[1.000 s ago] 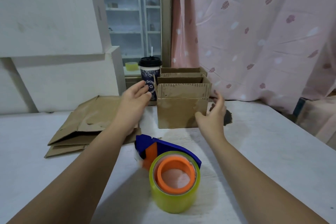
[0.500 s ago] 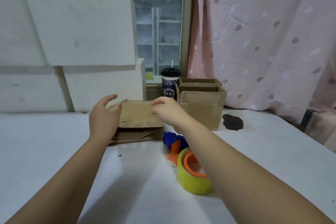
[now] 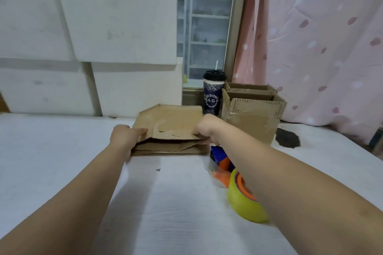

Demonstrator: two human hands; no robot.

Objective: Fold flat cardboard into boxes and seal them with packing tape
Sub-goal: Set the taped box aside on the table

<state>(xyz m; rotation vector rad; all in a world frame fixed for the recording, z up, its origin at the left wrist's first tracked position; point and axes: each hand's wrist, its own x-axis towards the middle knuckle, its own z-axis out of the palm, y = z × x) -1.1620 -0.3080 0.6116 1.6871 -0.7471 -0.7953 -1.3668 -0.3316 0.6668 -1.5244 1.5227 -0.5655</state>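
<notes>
1. Step in hand: we judge this to be the taking of a fresh blank for folding. The left hand (image 3: 126,136) has its fingers curled over the left edge of the top flat brown cardboard sheet (image 3: 172,122). The right hand (image 3: 207,128) is closed in a pinch on the sheet's right near corner.
2. Location: the sheet spans the gap between the hands. Its near edge is raised off the stack of flat brown cardboard (image 3: 165,151) beneath, which lies on the white counter (image 3: 62,161).
3. Next move, in our judgement: lift the sheet clear of the stack, bring it nearer than the hands, open it square and fold the bottom flaps. The blue-and-orange tape dispenser (image 3: 240,198), with its yellow-green roll, lies under the right forearm. It is within reach for sealing but liable to be knocked.
4. Count:
   - One sheet is held, with at least two layers below it; we cannot tell the exact number.
   - At least two open brown cardboard boxes (image 3: 252,124) stand just beyond the right hand.
   - There is one dispenser.
   - One dark lidded paper cup (image 3: 214,95) with a straw stands beyond the right hand.
</notes>
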